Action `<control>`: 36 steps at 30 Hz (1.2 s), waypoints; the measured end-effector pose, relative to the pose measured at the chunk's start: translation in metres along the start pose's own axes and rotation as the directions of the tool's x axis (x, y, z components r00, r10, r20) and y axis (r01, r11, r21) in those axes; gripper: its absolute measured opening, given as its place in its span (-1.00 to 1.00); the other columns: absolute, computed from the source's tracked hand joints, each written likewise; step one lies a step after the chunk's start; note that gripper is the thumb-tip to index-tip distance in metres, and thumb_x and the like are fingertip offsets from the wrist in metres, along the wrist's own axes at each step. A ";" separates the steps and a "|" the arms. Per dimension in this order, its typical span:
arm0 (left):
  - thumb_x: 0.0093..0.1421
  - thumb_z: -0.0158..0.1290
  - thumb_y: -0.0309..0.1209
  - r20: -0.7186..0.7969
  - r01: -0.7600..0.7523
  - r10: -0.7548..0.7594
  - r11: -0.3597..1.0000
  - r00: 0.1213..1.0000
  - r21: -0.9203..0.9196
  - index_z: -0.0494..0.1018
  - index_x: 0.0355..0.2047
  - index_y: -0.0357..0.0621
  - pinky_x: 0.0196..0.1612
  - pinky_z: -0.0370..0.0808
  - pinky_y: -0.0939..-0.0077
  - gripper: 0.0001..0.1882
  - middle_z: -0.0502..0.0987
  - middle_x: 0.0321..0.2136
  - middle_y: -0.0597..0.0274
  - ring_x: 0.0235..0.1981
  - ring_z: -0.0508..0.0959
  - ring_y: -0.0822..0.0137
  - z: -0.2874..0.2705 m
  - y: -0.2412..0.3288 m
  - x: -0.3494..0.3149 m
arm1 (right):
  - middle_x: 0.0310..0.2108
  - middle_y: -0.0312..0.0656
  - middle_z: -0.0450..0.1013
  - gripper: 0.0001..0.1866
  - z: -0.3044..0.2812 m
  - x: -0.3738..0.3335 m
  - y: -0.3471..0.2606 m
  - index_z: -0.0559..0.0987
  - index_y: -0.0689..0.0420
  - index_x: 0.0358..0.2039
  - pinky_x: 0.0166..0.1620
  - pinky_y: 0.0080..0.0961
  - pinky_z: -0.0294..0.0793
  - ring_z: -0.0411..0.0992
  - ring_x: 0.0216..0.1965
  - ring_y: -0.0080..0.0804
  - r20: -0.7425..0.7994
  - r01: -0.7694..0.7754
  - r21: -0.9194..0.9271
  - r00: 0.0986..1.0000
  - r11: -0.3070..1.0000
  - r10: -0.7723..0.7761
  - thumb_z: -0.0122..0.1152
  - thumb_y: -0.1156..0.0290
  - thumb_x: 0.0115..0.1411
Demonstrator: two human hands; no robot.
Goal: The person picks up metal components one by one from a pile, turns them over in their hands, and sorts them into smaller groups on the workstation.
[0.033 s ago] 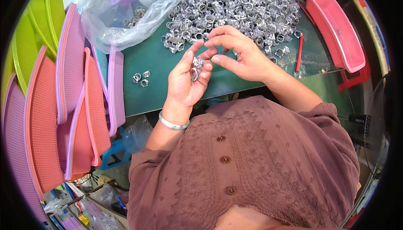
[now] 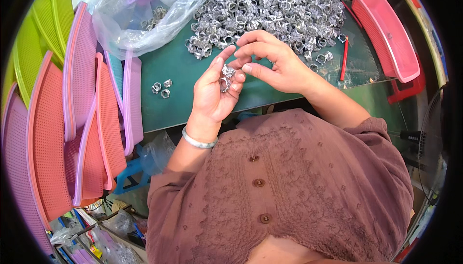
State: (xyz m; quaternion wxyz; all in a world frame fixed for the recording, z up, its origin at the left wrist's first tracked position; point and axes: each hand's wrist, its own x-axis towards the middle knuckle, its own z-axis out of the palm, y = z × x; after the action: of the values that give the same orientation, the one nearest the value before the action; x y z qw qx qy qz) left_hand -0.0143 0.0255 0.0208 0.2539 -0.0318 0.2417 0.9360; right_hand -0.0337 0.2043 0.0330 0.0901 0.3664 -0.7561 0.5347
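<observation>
My left hand [image 2: 212,93], palm up, has its fingers curled round silver rings. One ring [image 2: 228,71] shows a cluster of clear stones, and a ring band [image 2: 224,85] sits below it in the palm. Curved over the left fingertips is my right hand [image 2: 275,61], its thumb and fingers apart, with nothing visible between them. Just beyond both hands rises a big heap of silver rings [image 2: 270,11]. Off to the left, a few loose rings [image 2: 166,93] lie on the green tabletop [image 2: 169,112].
A clear plastic bag [image 2: 118,30] with some rings inside stands at the far left. Lilac, orange and green perforated baskets [image 2: 48,143] are stacked along the left side. On the right are red-handled pliers [image 2: 344,61] and a pink basket [image 2: 407,64].
</observation>
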 end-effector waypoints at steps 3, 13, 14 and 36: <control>0.30 -0.34 -0.30 -0.048 0.009 -0.005 0.996 0.999 0.083 0.18 -0.01 -0.25 -0.63 0.40 0.73 -0.65 0.45 -0.36 0.08 -0.59 0.46 0.43 0.004 -0.003 -0.006 | -0.17 -0.15 0.34 -0.82 0.007 -0.003 -0.001 0.54 0.19 -0.32 -0.08 -0.41 0.34 0.33 -0.12 -0.34 0.057 0.021 -0.048 0.998 0.999 -0.018 0.12 0.54 0.01; 0.30 -0.31 -0.26 -0.224 0.020 0.022 0.983 0.974 0.185 0.23 -0.10 -0.27 -0.76 0.25 0.76 -0.67 0.40 -0.56 0.24 -0.71 0.41 0.48 -0.001 -0.011 -0.013 | -0.18 -0.14 0.39 -0.84 0.023 -0.011 0.007 0.57 0.18 -0.36 -0.05 -0.42 0.30 0.30 -0.10 -0.36 0.136 -0.190 0.183 0.977 0.965 0.166 0.18 0.48 0.00; 0.30 -0.30 -0.26 -0.231 0.019 0.028 0.980 0.972 0.198 0.24 -0.12 -0.27 -0.76 0.25 0.75 -0.68 0.40 -0.57 0.25 -0.71 0.40 0.48 -0.001 -0.011 -0.013 | -0.19 -0.14 0.39 -0.85 0.023 -0.011 0.007 0.58 0.18 -0.36 -0.05 -0.43 0.29 0.30 -0.10 -0.36 0.144 -0.207 0.196 0.973 0.958 0.181 0.18 0.48 0.00; 0.29 -0.25 -0.20 -0.335 0.065 0.047 0.946 0.941 0.316 0.28 -0.11 -0.28 -0.74 0.19 0.75 -0.63 0.35 -0.58 0.34 -0.73 0.28 0.54 -0.001 -0.015 -0.004 | -0.15 -0.19 0.34 -0.87 0.027 -0.009 0.011 0.58 0.24 -0.46 -0.02 -0.50 0.26 0.34 -0.17 -0.48 0.210 -0.546 0.525 0.827 0.653 0.522 0.15 0.45 0.05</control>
State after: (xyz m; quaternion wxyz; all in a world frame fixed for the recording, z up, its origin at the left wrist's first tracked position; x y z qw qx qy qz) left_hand -0.0033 0.0345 0.0147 0.2147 -0.1511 0.4314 0.8631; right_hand -0.0276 0.1863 0.0085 -0.1987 0.1487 -0.6388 0.7283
